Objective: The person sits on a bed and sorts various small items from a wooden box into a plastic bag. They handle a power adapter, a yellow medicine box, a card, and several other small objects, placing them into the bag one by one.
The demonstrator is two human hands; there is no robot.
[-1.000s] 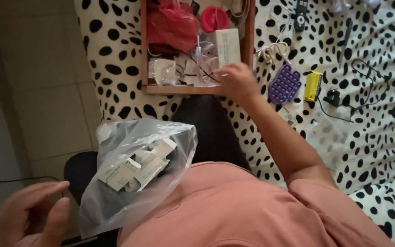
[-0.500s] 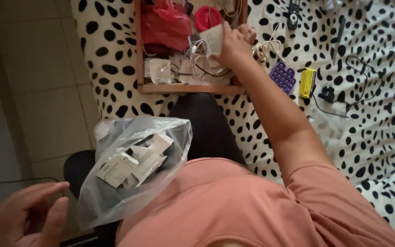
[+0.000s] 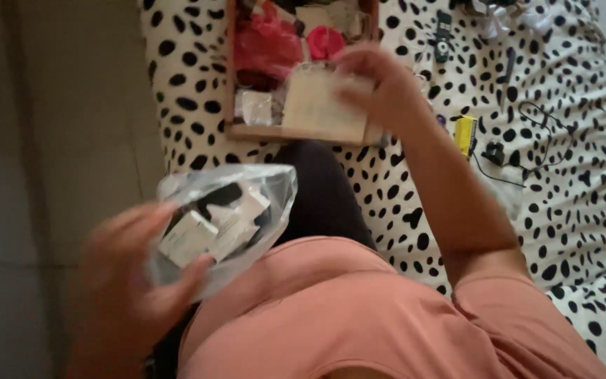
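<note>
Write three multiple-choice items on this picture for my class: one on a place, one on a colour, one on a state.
1. Where does the wooden tray lie?
A. on the spotted cover
B. on the tiled floor
C. on the person's lap

2. What colour is the small block right of the forearm?
A. blue
B. yellow
C. white

3. What does the right hand do?
A. rests flat and empty on the cover
B. holds a pale flat box over the tray
C. grips the clear bag

Answers:
1 A, spots show around the tray on both sides.
2 B, it is bright yellow against the black and white.
3 B, the fingers close on the box's upper right corner; the bag is by the blurred left hand.
</note>
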